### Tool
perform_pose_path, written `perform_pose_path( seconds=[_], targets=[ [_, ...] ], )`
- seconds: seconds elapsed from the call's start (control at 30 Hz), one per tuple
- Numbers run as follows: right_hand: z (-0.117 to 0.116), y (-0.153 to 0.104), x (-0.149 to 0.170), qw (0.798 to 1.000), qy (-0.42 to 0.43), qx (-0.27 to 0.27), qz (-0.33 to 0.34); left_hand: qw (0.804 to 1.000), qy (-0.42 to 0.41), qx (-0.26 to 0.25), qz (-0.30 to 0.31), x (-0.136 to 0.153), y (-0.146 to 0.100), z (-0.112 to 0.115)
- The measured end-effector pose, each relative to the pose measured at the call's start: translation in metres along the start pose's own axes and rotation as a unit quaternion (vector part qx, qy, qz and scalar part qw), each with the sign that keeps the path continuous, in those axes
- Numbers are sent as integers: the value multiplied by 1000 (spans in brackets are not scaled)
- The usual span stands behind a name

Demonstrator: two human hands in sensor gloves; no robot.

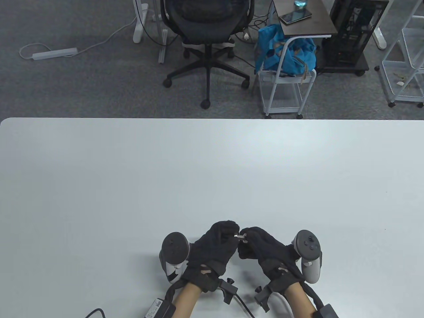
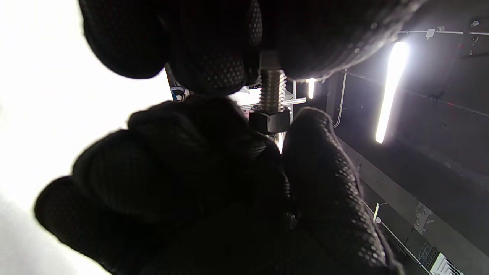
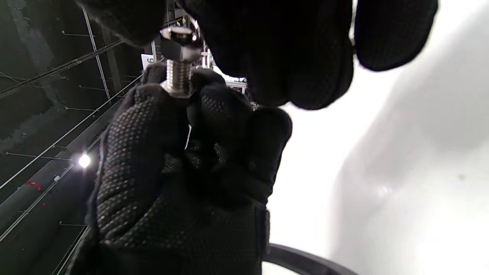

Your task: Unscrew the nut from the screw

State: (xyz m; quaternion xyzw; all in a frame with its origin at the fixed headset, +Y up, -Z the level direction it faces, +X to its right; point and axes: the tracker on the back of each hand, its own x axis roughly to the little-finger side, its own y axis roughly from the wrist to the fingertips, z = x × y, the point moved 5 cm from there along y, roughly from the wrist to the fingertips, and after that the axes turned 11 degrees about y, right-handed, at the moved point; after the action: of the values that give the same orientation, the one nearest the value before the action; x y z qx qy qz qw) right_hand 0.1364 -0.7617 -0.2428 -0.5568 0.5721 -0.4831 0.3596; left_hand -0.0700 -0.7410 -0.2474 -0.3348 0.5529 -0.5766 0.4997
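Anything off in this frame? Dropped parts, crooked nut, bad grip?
Nothing stands out. Both hands hold the screw above the table: the left hand grips the screw, the right hand pinches the nut, which sits square on the threads. No loose parts visible.

We cannot see the screw's [image 2: 272, 86] head; left fingers [image 2: 214, 57] cover it. Right fingers [image 3: 267, 53] partly hide the nut [image 3: 179, 44].

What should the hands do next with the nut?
Probably the right hand should keep twisting the nut off. It is still on the screw, with bare thread showing, while the left hand holds the screw's other end.
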Motion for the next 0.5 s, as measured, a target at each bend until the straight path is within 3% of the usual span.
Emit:
perform_pose_path(
  seconds=[0.37,0.5],
  targets=[
    [1,-2,-20,997,-26,16,69,1000,-7,1,-3,1,0,1],
    [-1,-2,-22,998,-5,-7,67,1000,-19,-7,-9,2,0,-1]
  ],
)
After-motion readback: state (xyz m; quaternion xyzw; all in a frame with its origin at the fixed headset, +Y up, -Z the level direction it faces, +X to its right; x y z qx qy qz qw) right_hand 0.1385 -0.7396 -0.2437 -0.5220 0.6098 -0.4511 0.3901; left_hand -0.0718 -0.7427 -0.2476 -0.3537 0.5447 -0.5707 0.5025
